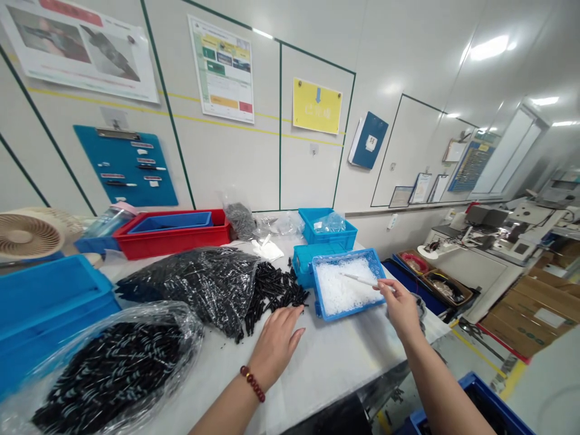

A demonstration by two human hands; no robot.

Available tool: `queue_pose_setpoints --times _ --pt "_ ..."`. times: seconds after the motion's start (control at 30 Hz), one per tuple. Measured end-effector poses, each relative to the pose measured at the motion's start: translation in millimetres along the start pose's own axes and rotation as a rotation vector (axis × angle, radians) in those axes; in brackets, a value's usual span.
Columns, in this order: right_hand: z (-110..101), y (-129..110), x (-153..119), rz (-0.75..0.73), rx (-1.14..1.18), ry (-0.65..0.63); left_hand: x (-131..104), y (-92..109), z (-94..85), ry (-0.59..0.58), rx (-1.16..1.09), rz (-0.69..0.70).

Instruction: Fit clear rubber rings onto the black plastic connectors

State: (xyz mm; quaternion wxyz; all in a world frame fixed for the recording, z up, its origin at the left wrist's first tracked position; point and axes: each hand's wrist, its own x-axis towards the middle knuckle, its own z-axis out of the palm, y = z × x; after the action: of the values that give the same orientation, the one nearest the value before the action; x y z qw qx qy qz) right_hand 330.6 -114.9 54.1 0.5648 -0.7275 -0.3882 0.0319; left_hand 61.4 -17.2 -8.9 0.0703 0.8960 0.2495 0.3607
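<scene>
My right hand [401, 308] grips a thin, pointed metal tool [360, 279], perhaps tweezers; its exact kind is unclear. The tool's tip reaches over a blue bin [319, 290] filled with small white, ring-like pieces [342, 296]. On the white tabletop, my left hand [278, 335] lies palm down with fingers stretched out, at the near edge of a pile of short black rod-like parts [276, 287]. Its fingertips are close to the outermost black parts; whether they touch one is hard to see. The pile spills from a clear plastic bag [194, 281] of black parts.
Near left lies an open clear bag [118, 368] of black parts with pale bands, beside a large blue crate [49, 296]. Behind are a red bin [176, 232], another blue bin [328, 226] and a fan [29, 232]. The bench edge runs below my right forearm.
</scene>
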Motion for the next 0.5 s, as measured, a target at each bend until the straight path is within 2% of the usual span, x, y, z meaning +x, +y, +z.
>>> queue_pose_setpoints --times 0.17,0.3,0.37,0.5 --pt "0.7 -8.3 -2.9 -0.086 -0.162 -0.027 0.0 0.6 -0.5 0.006 0.005 0.000" --pt "17.1 -12.9 -1.1 -0.124 -0.312 -0.018 0.2 0.7 -1.0 -0.008 0.007 -0.002" --pt "30.1 -14.6 1.6 -0.125 -0.282 -0.045 0.1 0.1 -0.6 -0.005 0.004 0.000" --pt "49.9 -15.5 9.4 -0.034 -0.060 -0.110 0.0 -1.3 -0.5 0.001 0.011 0.011"
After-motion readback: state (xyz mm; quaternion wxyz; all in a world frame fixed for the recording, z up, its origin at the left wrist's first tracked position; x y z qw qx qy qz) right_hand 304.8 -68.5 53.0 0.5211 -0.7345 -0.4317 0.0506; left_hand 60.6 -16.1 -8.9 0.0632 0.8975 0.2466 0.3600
